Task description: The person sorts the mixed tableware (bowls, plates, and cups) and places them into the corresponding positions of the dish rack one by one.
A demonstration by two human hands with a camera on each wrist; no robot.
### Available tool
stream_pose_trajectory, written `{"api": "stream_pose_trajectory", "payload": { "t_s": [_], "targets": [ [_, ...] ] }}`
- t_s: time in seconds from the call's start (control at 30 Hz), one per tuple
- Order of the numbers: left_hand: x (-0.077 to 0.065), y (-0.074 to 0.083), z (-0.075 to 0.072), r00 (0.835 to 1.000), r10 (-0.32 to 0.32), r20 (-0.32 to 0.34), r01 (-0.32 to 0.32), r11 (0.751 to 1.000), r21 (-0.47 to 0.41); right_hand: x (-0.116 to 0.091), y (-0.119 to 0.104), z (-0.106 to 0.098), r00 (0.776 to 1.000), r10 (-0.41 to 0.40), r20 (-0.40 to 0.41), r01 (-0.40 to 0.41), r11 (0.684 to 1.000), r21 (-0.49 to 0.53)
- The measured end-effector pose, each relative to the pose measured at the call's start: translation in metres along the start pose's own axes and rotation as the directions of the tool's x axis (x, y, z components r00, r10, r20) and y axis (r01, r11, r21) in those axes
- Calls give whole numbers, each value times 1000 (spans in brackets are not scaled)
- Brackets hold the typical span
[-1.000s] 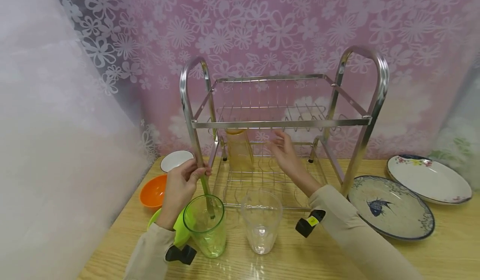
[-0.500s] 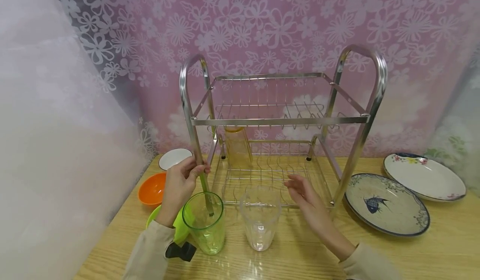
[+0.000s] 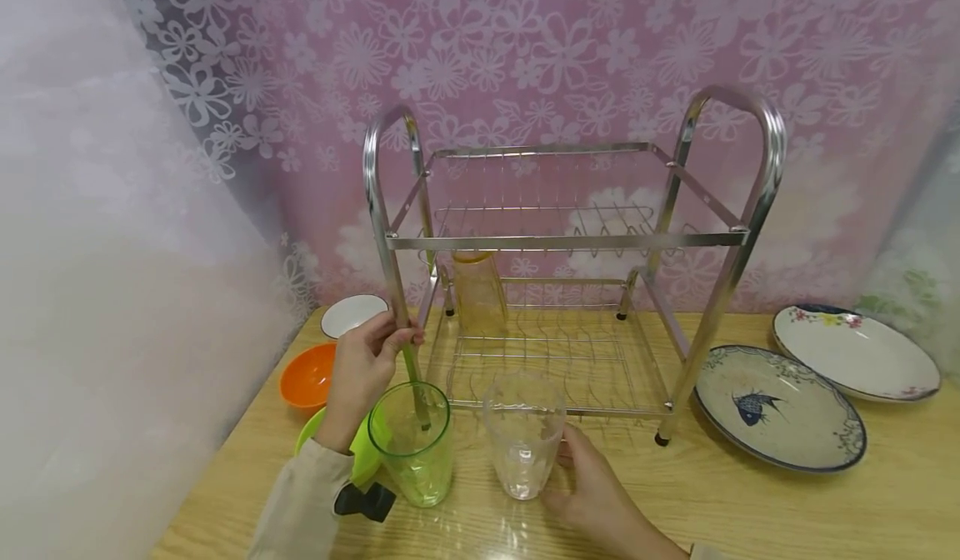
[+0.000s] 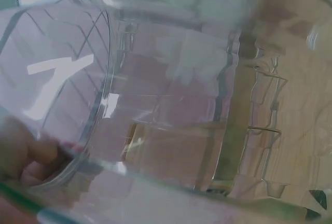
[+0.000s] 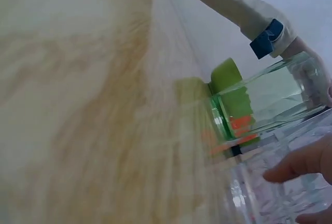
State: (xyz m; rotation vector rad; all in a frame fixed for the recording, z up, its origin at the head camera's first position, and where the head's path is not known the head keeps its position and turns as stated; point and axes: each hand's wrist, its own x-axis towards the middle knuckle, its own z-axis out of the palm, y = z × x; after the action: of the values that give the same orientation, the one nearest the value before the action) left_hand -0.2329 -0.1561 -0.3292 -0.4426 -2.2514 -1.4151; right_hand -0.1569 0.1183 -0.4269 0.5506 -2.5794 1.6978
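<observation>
Risk-wise, right hand [image 3: 592, 493] is only just wrapping the clear cup [image 3: 522, 435] on the table beside the green cup [image 3: 412, 443], left hand [image 3: 363, 368] gripping the rack [image 3: 390, 243] post, so a sloppy lift could knock green over.

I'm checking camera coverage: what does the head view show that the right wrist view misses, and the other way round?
Only the head view shows the metal rack, the orange cup on its lower shelf, the fish plate and the left hand gripping the rack's leg. Only the right wrist view shows the right hand's fingertips up close against the clear cup. Both show the clear cup, the green cup and the wooden table.
</observation>
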Motion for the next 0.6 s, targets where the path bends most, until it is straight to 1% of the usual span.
{"api": "stream_pose_trajectory", "payload": {
  "t_s": [0.1,0.3,0.43,0.53,0.6],
  "targets": [
    [0,0,0,1000,-4,3,4,1000,6,4,6,5,997,17,71,-20,999,45],
    [-1,0,1,1000,-7,-10,7,1000,6,10,10,8,992,3,126,-17,994,108],
    [0,1,2,1000,1,-8,-1,1000,3,7,14,7,994,18,111,-30,994,106],
    [0,1,2,1000,7,-9,-7,1000,22,5,16,4,994,54,94,-67,988,140],
    [1,1,1,1000,6,-9,-6,1000,26,5,16,2,995,49,85,-63,983,173]
  ]
}}
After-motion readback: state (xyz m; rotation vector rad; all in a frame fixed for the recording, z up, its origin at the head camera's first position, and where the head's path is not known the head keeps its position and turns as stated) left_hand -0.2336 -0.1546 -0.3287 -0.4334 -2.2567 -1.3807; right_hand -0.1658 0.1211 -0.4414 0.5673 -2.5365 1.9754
